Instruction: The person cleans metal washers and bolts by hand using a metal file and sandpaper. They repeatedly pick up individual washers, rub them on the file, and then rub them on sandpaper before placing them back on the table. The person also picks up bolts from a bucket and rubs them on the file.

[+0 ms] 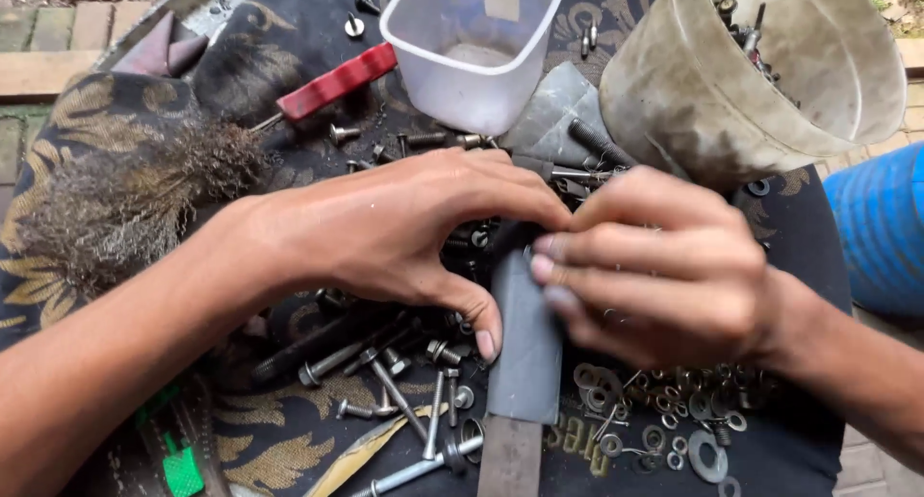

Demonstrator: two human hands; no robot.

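Note:
My left hand (404,232) and my right hand (664,266) meet fingertip to fingertip over a pile of dark bolts and screws (395,367) on a black cloth with gold leaf pattern (279,430). Both hands curl around something small at the point where they touch; the fingers hide it. A flat grey metal strip (527,348) lies just under the fingers and runs toward me. Several washers and nuts (664,415) lie below my right hand.
A clear plastic tub (472,50) stands at the back centre. A dirty white bucket (760,74) with hardware inside tilts at the back right. A red-handled tool (337,80) and a wire brush (125,203) lie to the left. Something blue (881,228) sits at the right edge.

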